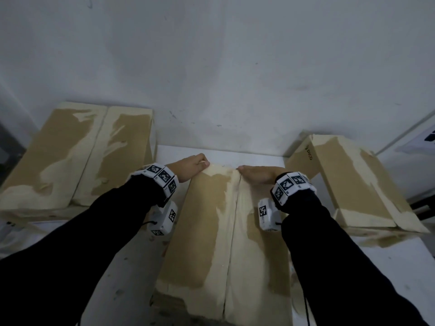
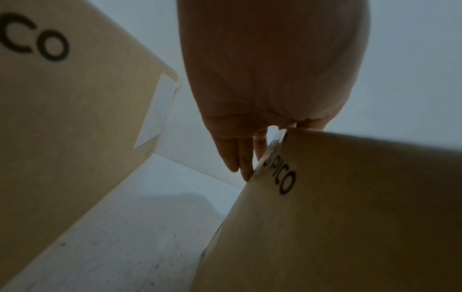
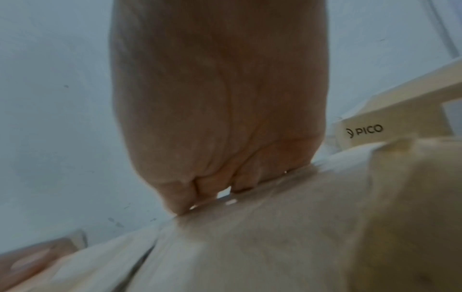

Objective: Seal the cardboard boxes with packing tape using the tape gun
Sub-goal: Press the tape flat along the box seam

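Note:
A tan cardboard box (image 1: 207, 231) with its two top flaps closed lies in the middle of the white table, the seam running away from me. My left hand (image 1: 193, 167) grips its far left corner, thumb on top. In the left wrist view the left hand's fingers (image 2: 240, 158) reach down the far side of the box (image 2: 350, 217). My right hand (image 1: 256, 174) lies on the right flap at the far edge. In the right wrist view its fingers (image 3: 212, 187) hook over the edge of the box (image 3: 250, 247). No tape gun shows in any view.
A second cardboard box (image 1: 77, 156) sits at the left, printed side seen close (image 2: 62, 118). A third box (image 1: 353, 182) marked PICO (image 3: 400, 122) leans at the right. A white wall (image 1: 211, 67) rises just behind the table (image 1: 117, 267).

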